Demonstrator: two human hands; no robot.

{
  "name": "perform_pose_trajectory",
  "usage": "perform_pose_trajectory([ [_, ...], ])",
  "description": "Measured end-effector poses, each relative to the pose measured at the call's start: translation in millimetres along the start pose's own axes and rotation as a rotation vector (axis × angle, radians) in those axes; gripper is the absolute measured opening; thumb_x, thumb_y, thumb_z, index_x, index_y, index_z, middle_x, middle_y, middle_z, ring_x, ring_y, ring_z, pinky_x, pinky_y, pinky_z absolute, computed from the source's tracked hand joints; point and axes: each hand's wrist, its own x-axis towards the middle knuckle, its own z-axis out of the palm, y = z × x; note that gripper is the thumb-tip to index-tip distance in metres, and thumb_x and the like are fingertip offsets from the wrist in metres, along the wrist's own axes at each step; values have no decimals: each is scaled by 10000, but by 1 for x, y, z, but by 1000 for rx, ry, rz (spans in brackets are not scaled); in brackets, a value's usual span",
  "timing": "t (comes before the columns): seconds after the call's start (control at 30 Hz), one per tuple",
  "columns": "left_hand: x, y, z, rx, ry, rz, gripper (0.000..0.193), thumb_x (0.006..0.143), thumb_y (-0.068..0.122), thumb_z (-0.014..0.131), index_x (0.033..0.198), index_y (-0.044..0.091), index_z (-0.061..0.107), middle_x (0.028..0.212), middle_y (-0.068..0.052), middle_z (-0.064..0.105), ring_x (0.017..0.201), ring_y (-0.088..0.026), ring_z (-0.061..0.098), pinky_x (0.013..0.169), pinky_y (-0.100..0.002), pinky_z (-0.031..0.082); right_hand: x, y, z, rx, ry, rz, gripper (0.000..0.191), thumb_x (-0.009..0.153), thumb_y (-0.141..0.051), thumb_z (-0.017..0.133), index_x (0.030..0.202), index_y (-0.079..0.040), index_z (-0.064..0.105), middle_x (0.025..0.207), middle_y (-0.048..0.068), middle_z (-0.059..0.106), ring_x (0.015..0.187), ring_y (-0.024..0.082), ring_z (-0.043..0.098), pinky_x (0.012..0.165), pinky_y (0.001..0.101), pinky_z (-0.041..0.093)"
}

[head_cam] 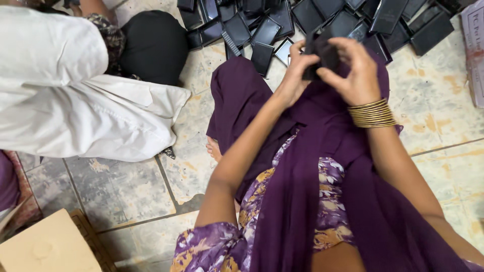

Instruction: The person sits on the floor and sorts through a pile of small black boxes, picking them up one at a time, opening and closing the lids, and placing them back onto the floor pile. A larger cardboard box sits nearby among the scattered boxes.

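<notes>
Head view, looking down at a person seated on the floor (pixel 126 191). Both hands are raised over the lap, together gripping one small black part (pixel 322 53), matte and roughly rectangular; its exact shape is hidden by the fingers. Left hand (pixel 295 73): fingers closed on the part's left edge. Right hand (pixel 355 70): fingers curled over its top and right side, thumb pressing from below. Stacked thin gold bangles (pixel 372 113) on the right wrist.

Just beyond the hands, a loose heap of flat black rectangular pieces (pixel 312 20), glossy, overlapping at all angles.

Floor: worn stone tiles, mottled grey and tan, dark grout lines. Smooth deep purple cloth (pixel 302 201) drapes the lap over floral fabric. Another person in creased white cloth (pixel 75 111) sits at left. Cardboard box corner (pixel 50 247) at lower left.
</notes>
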Motion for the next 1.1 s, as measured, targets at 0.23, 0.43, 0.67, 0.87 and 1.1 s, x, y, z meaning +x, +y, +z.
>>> perform_pose_trajectory([
  [0.23, -31, -7, -14, -206, -49, 393, 490, 1208, 415, 423, 1608, 146, 335, 1448, -119, 471, 1338, -243, 498, 1091, -395, 466, 3, -7, 20, 384, -7, 73, 661, 985, -132, 842, 1545, -45, 502, 1389, 176, 639, 1243, 263, 694, 1063, 361, 587],
  [0.43, -12, -36, -18, 68, -56, 461, 572, 1167, 445, 404, 1639, 138, 305, 1606, -38, 342, 1525, -155, 380, 1263, -328, 353, -6, -5, 33, 318, -71, 159, 725, 983, -105, 846, 1590, -65, 452, 1394, 201, 649, 1230, 282, 716, 1013, 369, 587],
  [0.67, -21, -27, -20, 11, -60, 478, 584, 1174, 453, 391, 1643, 115, 310, 1582, -74, 376, 1431, -186, 436, 1238, -359, 396, -6, -11, 38, 298, -125, 163, 744, 972, -106, 849, 1592, -73, 439, 1382, 206, 627, 1231, 282, 707, 996, 378, 569],
  [0.87, -25, -24, -18, -15, -88, 467, 599, 1170, 476, 382, 1646, 122, 297, 1503, -117, 455, 1333, -224, 540, 1155, -383, 479, -11, -7, 47, 378, -114, 188, 744, 985, -85, 824, 1610, -86, 420, 1407, 185, 642, 1258, 271, 716, 1032, 378, 568],
  [1.1, -25, -26, -14, 47, -60, 524, 608, 1166, 490, 376, 1636, 111, 304, 1530, -101, 435, 1344, -213, 528, 1160, -376, 475, -9, -6, 48, 287, -136, 122, 807, 973, -77, 876, 1599, -93, 366, 1427, 216, 576, 1275, 309, 697, 1026, 398, 570],
])
